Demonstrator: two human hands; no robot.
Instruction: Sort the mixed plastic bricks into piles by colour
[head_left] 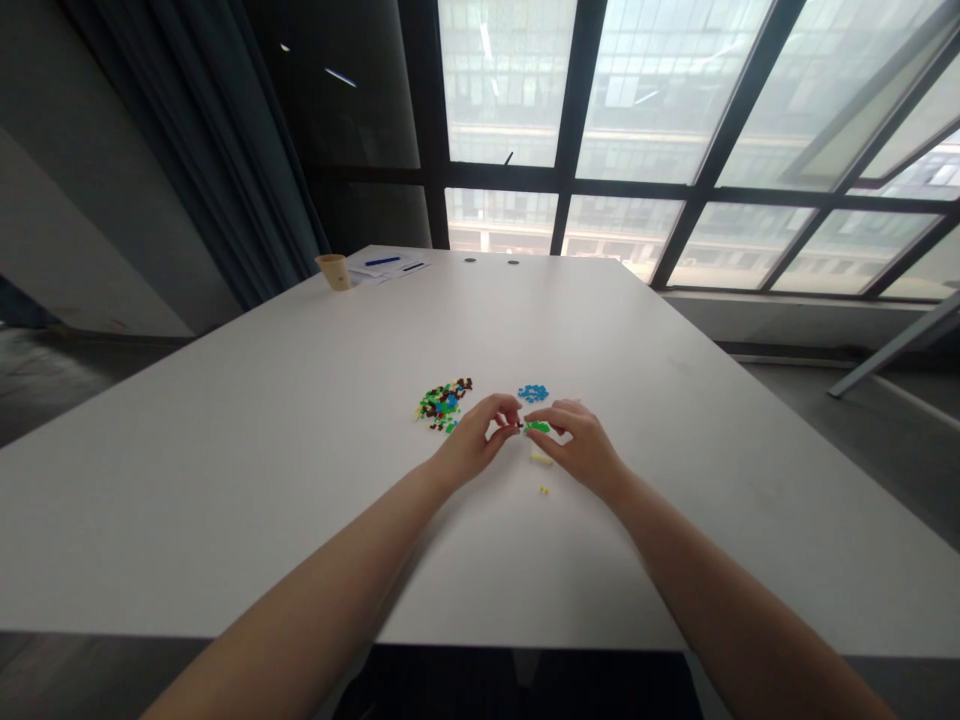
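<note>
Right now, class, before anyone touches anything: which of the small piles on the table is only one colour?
The blue pile: all its pieces are blue, unlike the larger pile to its left, which mixes green, brown and blue.

**Office meeting room, seen from above a long table.** A long white conference table (225, 480) fills the room's centre, with 2 round cable ports (470, 260) set near its far end. A paper cup (334, 272), loose papers (390, 270) and a blue pen (382, 261) stand there, typical of office use; small coloured plastic pieces (446, 405) lie mid-table. Behind, a black-framed window wall (622, 110) faces a neighbouring multi-storey building. Dark floor-length curtains (202, 130) hang at the left, above a grey floor (862, 450).
</note>
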